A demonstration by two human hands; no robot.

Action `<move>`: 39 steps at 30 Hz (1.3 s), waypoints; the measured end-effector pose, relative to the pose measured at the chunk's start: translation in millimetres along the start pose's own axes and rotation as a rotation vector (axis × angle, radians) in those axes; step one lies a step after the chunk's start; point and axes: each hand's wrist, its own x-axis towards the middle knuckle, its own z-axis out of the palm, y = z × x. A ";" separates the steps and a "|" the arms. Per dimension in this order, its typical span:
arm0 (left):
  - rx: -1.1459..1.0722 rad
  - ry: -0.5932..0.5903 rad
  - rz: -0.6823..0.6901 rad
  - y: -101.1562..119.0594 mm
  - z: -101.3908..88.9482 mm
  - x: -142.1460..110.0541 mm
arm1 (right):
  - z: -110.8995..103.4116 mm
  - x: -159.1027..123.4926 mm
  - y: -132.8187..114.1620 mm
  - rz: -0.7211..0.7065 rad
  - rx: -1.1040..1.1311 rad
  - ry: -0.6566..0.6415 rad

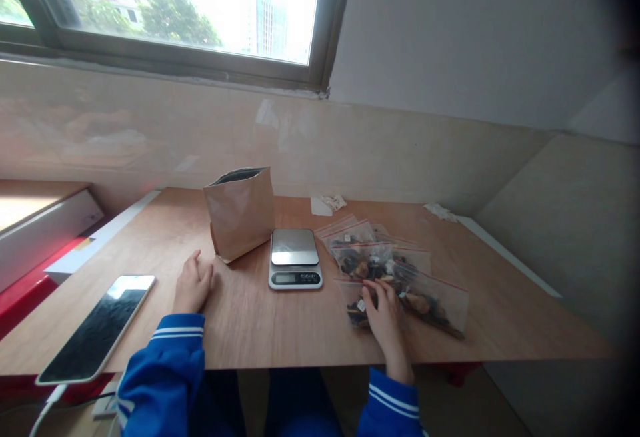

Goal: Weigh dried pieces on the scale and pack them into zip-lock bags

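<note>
My left hand [193, 285] rests on its side on the table, fingers loosely bent and holding nothing. Just beyond it stands a brown paper pouch [241, 217], upright with its top open. A small kitchen scale [295, 258] sits right of the pouch, its steel plate bare. My right hand [383, 307] lies over a clear zip-lock bag [356, 317], its bent fingertips closed at the bag's red-striped top edge. Other zip-lock bags [435, 303] with dark and brown dried pieces overlap behind and to the right; what the pieces are I cannot tell.
A phone [97, 330] with a white cable plugged in lies at the left front edge of the wooden table [260, 337]. Crumpled white paper [327, 205] lies by the wall, with another scrap [440, 212] farther right. A red stool [30, 297] stands at the left.
</note>
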 end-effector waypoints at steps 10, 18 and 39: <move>0.004 -0.128 0.000 15.7 -28.0 -30.3 | -9.1 3.2 -3.5 0.027 0.073 -0.099; -0.099 -0.131 -0.067 26.1 -41.2 -55.8 | -18.1 3.5 -20.9 0.016 0.103 -0.137; -0.954 -0.548 -0.194 157.3 4.4 -109.3 | -18.4 -18.0 -192.0 -0.264 0.721 -0.341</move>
